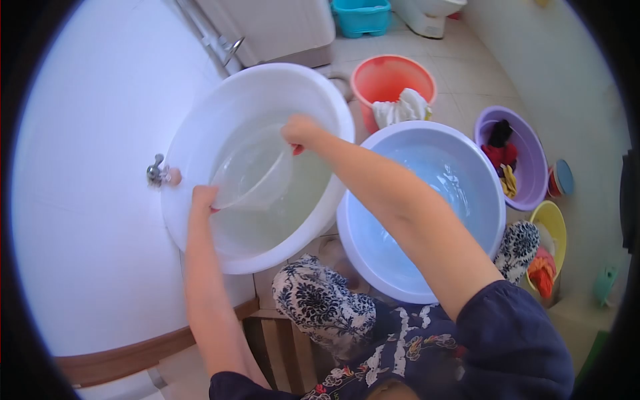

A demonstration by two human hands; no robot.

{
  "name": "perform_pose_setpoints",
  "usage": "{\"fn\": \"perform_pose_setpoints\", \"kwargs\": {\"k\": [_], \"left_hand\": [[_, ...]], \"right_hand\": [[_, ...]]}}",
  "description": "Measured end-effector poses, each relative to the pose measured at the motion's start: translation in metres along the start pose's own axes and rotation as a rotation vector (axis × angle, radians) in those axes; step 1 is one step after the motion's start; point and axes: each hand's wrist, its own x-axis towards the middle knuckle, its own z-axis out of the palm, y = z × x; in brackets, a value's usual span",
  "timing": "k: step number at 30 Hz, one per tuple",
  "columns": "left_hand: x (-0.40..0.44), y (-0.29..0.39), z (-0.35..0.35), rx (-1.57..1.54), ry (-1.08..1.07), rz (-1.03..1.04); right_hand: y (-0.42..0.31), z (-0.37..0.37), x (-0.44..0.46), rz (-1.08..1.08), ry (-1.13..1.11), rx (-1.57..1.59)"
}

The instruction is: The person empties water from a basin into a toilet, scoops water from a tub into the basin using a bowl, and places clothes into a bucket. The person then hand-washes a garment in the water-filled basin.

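Observation:
A large white tub (267, 75) holds cloudy water. Over that water, a pale translucent piece (257, 190), thin like fabric or film, stretches between my two hands. My left hand (204, 197) grips its lower left end near the tub's left side, fingers closed. My right hand (301, 132) is closed on its upper right end, above the middle of the tub. My right forearm crosses over a light blue basin (353, 233) of clear water, which stands against the white tub's right side.
A red bucket (380, 70) with white cloth stands behind the blue basin. At the right are a purple basin (530, 153) with dark, red and yellow cloths and a yellow basin (559, 227) with orange cloth. A tap (157, 172) juts from the left wall.

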Motion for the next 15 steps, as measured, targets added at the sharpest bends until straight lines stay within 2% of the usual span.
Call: {"fn": "perform_pose_setpoints", "kwargs": {"k": [3,5,6,8,9,10,11,12,13,15], "left_hand": [[-0.009,0.003,-0.014,-0.037,0.011,0.033],[-0.012,0.001,-0.023,-0.088,0.027,0.065],[-0.006,0.001,-0.025,-0.086,0.009,0.095],[-0.022,0.006,-0.027,-0.124,0.025,0.134],[-0.011,-0.003,-0.033,-0.134,0.026,0.176],[0.006,-0.009,-0.042,-0.128,-0.065,0.098],[0.009,-0.011,-0.047,-0.203,-0.087,0.163],[-0.024,0.011,-0.041,-0.166,-0.005,0.254],[-0.055,0.026,-0.04,-0.141,0.094,0.342],[-0.049,0.031,-0.05,-0.21,0.041,0.356]], "right_hand": [[-0.003,-0.002,-0.008,0.065,-0.012,0.138],[0.0,0.002,-0.009,-0.013,0.022,0.21],[0.019,0.014,0.018,-0.272,0.014,0.049],[0.009,0.011,0.008,-0.065,0.136,0.17],[0.001,0.012,-0.001,-0.046,0.19,0.129],[-0.007,0.013,-0.011,-0.024,0.244,0.089],[0.004,0.02,0.002,-0.193,0.277,-0.012],[0.013,0.027,0.012,-0.358,0.324,-0.118],[-0.001,0.02,-0.005,-0.352,0.323,-0.009],[-0.017,0.002,-0.051,-0.285,0.345,0.24]]}}
